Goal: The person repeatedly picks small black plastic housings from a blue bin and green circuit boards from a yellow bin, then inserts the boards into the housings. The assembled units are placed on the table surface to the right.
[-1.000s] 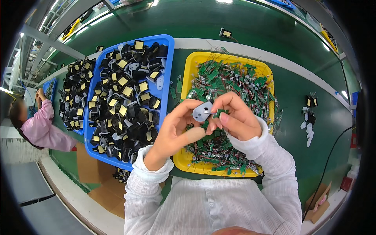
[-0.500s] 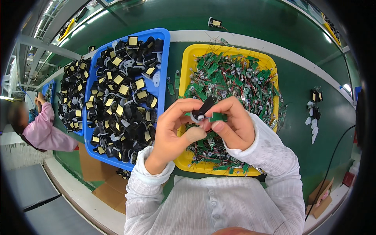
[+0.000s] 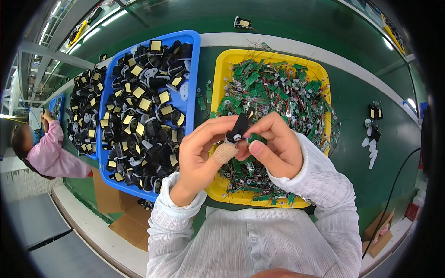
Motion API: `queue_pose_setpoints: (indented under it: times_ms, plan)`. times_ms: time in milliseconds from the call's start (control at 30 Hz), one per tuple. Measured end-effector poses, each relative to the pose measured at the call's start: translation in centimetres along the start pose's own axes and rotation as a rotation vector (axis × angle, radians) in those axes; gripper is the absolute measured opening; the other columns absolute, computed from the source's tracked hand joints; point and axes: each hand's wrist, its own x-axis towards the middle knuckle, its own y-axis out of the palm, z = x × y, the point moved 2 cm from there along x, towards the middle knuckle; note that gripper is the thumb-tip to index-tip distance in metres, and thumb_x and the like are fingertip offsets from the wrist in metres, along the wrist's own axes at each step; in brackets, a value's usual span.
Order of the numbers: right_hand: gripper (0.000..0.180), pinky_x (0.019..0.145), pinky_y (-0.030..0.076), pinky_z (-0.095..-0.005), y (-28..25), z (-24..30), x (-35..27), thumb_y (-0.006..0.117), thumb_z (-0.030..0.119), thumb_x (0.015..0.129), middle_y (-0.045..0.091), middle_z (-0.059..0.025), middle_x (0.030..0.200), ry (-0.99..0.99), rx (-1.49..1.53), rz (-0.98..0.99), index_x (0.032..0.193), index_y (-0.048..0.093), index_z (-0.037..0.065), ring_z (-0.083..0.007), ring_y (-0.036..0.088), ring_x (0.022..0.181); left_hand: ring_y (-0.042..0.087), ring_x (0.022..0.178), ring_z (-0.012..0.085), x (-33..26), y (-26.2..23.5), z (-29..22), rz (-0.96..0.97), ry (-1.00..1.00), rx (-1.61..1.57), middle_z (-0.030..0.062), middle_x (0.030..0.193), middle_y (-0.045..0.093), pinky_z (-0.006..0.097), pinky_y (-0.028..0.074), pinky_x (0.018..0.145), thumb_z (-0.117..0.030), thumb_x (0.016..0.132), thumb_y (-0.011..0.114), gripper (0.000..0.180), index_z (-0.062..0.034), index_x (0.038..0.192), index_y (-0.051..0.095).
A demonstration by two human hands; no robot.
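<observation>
A small black plastic housing (image 3: 239,127) is pinched between the fingers and thumb of my left hand (image 3: 197,155); a tan wrap covers that thumb. My right hand (image 3: 280,150) grips a small green circuit board (image 3: 255,137) between thumb and fingers, right beside the housing. Board and housing almost meet; whether they are joined is hard to make out. Both hands are over a yellow tray (image 3: 219,69) heaped with green circuit boards (image 3: 252,76) and thin wires.
To the left, a blue tray (image 3: 196,69) holds many black housings (image 3: 144,104) with pale yellow pads. More housings (image 3: 83,111) are piled beyond it, near a person in pink (image 3: 48,148). White pieces (image 3: 372,148) lie right; a black unit (image 3: 242,22) sits on the far green surface.
The black housing has turned in my left fingers, showing more of its side. My hands stay close together. The black unit on the far surface has shifted left.
</observation>
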Motion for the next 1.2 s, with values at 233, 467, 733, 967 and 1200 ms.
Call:
queue_pose_setpoints:
  times_ms: [233,467,733,967,1200]
  plan:
    - [0.017,0.074,0.049,-0.0297,-0.1,-0.1,0.1,0.047,0.012,0.088,0.056,-0.0125,0.093,0.1,-0.117,-0.005,0.098,0.04,0.0,-0.0152,0.056,0.084,0.055,0.096,0.0213,-0.2,-0.1,0.5,-0.075,0.06,0.07,0.0163,0.106,0.053,0.033,0.047,0.082,0.0,0.071,0.067,0.026,0.0034,0.093,0.055]
    - [0.017,0.073,0.049,-0.0281,0.1,0.0,-0.1,0.049,0.011,0.087,0.058,-0.012,0.09,0.095,-0.144,-0.041,0.096,0.04,-0.001,-0.0147,0.057,0.082,0.052,0.102,0.0247,-0.4,-0.3,0.7,-0.104,0.109,0.071,0.0161,0.104,0.052,0.034,0.045,0.085,0.0,0.069,0.069,0.027,0.0027,0.092,0.055]
    - [0.017,0.059,0.047,-0.0244,0.2,-0.2,0.3,0.053,0.012,0.085,0.063,-0.0111,0.075,-0.016,-0.212,-0.047,0.093,0.043,0.0,-0.0134,0.061,0.067,0.052,0.103,0.0262,-0.4,-0.4,0.8,-0.102,0.151,0.149,0.0167,0.104,0.053,0.036,0.042,0.088,-0.003,0.071,0.067,0.025,0.0025,0.093,0.055]
    - [0.016,0.068,0.048,-0.0251,0.0,0.6,0.2,0.048,0.012,0.088,0.062,-0.0115,0.076,0.152,-0.142,0.039,0.093,0.041,-0.001,-0.0144,0.061,0.074,0.052,0.102,0.0296,0.1,-0.4,0.4,-0.092,0.26,0.323,0.0148,0.099,0.058,0.039,0.04,0.088,-0.007,0.07,0.069,0.025,0.0008,0.089,0.056]
    - [0.015,0.049,0.043,-0.0204,0.2,0.1,0.3,0.052,0.013,0.086,0.064,-0.0064,0.067,0.034,-0.09,-0.018,0.09,0.044,0.002,-0.0103,0.061,0.06,0.052,0.102,0.0301,0.1,-0.4,0.3,-0.104,0.241,0.318,0.0144,0.098,0.058,0.039,0.04,0.088,-0.01,0.07,0.069,0.025,0.0006,0.089,0.056]
